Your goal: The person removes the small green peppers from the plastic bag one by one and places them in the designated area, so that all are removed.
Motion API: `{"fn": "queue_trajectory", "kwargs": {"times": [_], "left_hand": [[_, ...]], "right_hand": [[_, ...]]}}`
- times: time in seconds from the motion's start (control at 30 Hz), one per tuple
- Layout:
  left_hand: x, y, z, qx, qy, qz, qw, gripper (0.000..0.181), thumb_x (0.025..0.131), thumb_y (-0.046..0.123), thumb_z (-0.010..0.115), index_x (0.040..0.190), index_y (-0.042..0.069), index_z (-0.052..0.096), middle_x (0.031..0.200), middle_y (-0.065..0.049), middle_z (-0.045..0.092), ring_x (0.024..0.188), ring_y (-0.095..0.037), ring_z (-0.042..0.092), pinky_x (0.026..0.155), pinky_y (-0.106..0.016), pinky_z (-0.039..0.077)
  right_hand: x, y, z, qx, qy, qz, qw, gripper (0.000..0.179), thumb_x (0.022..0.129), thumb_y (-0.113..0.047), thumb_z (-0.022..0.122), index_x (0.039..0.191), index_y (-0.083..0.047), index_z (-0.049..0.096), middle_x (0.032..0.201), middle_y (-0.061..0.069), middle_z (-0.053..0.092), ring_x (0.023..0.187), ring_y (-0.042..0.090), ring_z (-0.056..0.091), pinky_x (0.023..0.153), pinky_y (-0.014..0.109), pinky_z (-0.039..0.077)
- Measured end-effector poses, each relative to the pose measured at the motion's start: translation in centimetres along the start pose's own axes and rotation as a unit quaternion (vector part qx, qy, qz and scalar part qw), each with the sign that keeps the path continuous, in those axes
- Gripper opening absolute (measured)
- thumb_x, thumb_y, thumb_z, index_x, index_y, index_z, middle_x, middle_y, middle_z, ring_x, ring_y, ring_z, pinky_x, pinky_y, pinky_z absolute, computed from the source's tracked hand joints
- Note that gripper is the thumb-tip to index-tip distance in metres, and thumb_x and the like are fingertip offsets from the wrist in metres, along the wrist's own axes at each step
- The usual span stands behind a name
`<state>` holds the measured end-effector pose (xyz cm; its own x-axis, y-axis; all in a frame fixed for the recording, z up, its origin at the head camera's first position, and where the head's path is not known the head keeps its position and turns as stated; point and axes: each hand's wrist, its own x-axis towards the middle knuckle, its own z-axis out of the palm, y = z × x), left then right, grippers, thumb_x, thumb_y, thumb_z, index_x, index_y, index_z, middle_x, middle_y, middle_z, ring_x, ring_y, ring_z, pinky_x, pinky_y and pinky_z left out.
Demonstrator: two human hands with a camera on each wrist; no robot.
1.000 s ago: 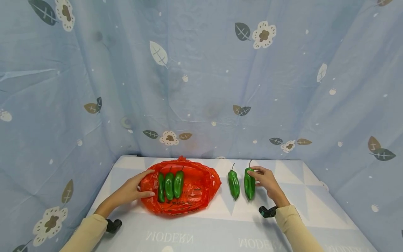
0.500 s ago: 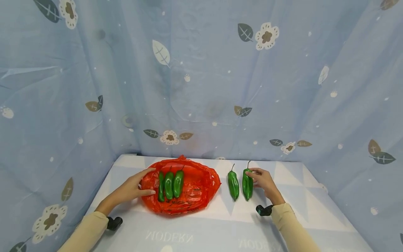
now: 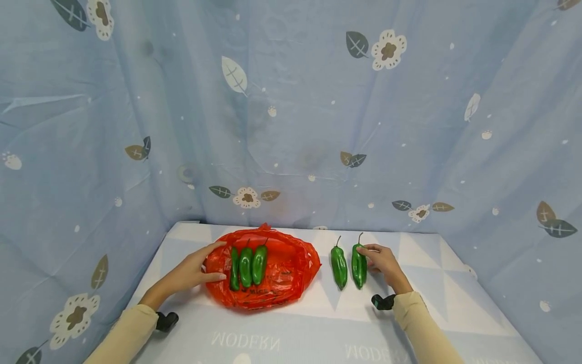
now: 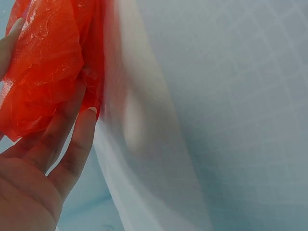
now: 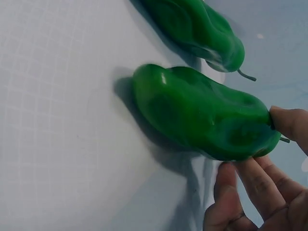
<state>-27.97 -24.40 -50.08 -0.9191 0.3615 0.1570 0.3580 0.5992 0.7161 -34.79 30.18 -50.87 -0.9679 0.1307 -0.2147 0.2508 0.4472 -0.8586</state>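
Note:
My left hand (image 3: 193, 270) holds the left side of a red plastic bag (image 3: 284, 258), thumb and fingers spread on either side of its crumpled edge. In the left wrist view, fingers (image 4: 72, 159) lie against the bag (image 4: 48, 67). Three green peppers (image 3: 246, 267) lie side by side on the bag's left part. At the right, my right hand (image 3: 382, 263) pinches a long green pepper (image 3: 358, 270) near its stem end; in the right wrist view this pepper (image 5: 192, 110) has the thumb on one side and fingers on the other. Another green pepper (image 3: 338, 268) lies just left of it.
A pale patterned cloth (image 3: 313, 323) covers the table, and a blue floral curtain (image 3: 300, 111) hangs close behind and at both sides. Black wrist cameras (image 3: 166, 322) are strapped to both wrists.
My right hand and its pepper have shifted slightly left, closer to the neighbouring pepper, and then stayed nearly still. The left hand and the bag have not visibly moved.

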Motion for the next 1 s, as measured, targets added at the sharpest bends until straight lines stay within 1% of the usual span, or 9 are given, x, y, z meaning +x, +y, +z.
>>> {"fn": "queue_trajectory", "kwargs": {"times": [0.1, 0.17, 0.33, 0.57, 0.67, 0.8, 1.0], "left_hand": [[0.00, 0.01, -0.01, 0.001, 0.000, 0.001, 1.0000, 0.088, 0.075, 0.044, 0.078, 0.147, 0.018, 0.035, 0.146, -0.010, 0.040, 0.131, -0.035, 0.040, 0.102, -0.056, 0.037], [-0.03, 0.09, -0.04, -0.001, 0.001, 0.003, 1.0000, 0.087, 0.075, 0.044, 0.078, 0.147, 0.017, 0.035, 0.146, -0.010, 0.041, 0.131, -0.035, 0.040, 0.102, -0.056, 0.037], [-0.13, 0.24, -0.06, -0.007, 0.003, 0.009, 0.9999, 0.086, 0.076, 0.039, 0.079, 0.147, 0.017, 0.035, 0.146, -0.011, 0.041, 0.131, -0.035, 0.040, 0.103, -0.057, 0.036], [-0.25, 0.37, -0.03, -0.005, -0.001, 0.008, 1.0000, 0.087, 0.076, 0.040, 0.078, 0.147, 0.017, 0.034, 0.147, -0.011, 0.039, 0.131, -0.035, 0.040, 0.102, -0.055, 0.037], [-0.24, 0.39, -0.04, -0.004, -0.001, 0.009, 0.9999, 0.088, 0.076, 0.041, 0.078, 0.148, 0.017, 0.034, 0.147, -0.012, 0.039, 0.130, -0.035, 0.041, 0.102, -0.055, 0.038], [-0.25, 0.37, -0.08, -0.005, 0.000, 0.011, 0.9999, 0.088, 0.076, 0.041, 0.079, 0.148, 0.016, 0.033, 0.147, -0.012, 0.039, 0.130, -0.035, 0.041, 0.102, -0.055, 0.038], [-0.21, 0.32, -0.10, 0.000, 0.005, 0.014, 0.9999, 0.087, 0.076, 0.039, 0.079, 0.147, 0.017, 0.034, 0.146, -0.011, 0.040, 0.130, -0.035, 0.041, 0.102, -0.055, 0.038]], "right_hand": [[0.09, 0.05, -0.08, -0.002, 0.005, 0.002, 1.0000, 0.066, 0.080, -0.053, 0.070, 0.127, -0.009, 0.057, 0.102, 0.008, 0.059, 0.077, 0.025, 0.058, 0.067, 0.037, 0.051], [0.13, 0.09, -0.11, -0.002, 0.006, -0.004, 1.0000, 0.066, 0.081, -0.053, 0.069, 0.127, -0.008, 0.056, 0.100, 0.009, 0.060, 0.075, 0.024, 0.059, 0.065, 0.037, 0.051], [0.12, 0.29, -0.07, 0.005, 0.003, -0.018, 0.9998, 0.063, 0.085, -0.049, 0.067, 0.128, -0.004, 0.056, 0.102, 0.010, 0.059, 0.073, 0.022, 0.057, 0.063, 0.036, 0.051], [0.40, 0.71, 0.08, 0.024, -0.005, 0.000, 0.9997, 0.054, 0.088, -0.042, 0.066, 0.121, 0.000, 0.059, 0.097, 0.011, 0.058, 0.068, 0.019, 0.054, 0.059, 0.033, 0.049], [0.43, 0.70, 0.15, 0.018, -0.005, 0.003, 0.9998, 0.053, 0.089, -0.041, 0.065, 0.120, 0.001, 0.059, 0.097, 0.011, 0.058, 0.068, 0.018, 0.054, 0.058, 0.032, 0.049], [0.49, 0.65, 0.27, 0.011, -0.010, -0.005, 0.9999, 0.054, 0.090, -0.040, 0.064, 0.122, 0.003, 0.058, 0.095, 0.010, 0.059, 0.069, 0.017, 0.055, 0.060, 0.033, 0.052], [0.83, 0.77, 0.47, 0.020, -0.011, -0.008, 0.9997, 0.054, 0.090, -0.039, 0.064, 0.123, 0.002, 0.057, 0.092, 0.008, 0.060, 0.068, 0.016, 0.056, 0.063, 0.033, 0.054]]}}
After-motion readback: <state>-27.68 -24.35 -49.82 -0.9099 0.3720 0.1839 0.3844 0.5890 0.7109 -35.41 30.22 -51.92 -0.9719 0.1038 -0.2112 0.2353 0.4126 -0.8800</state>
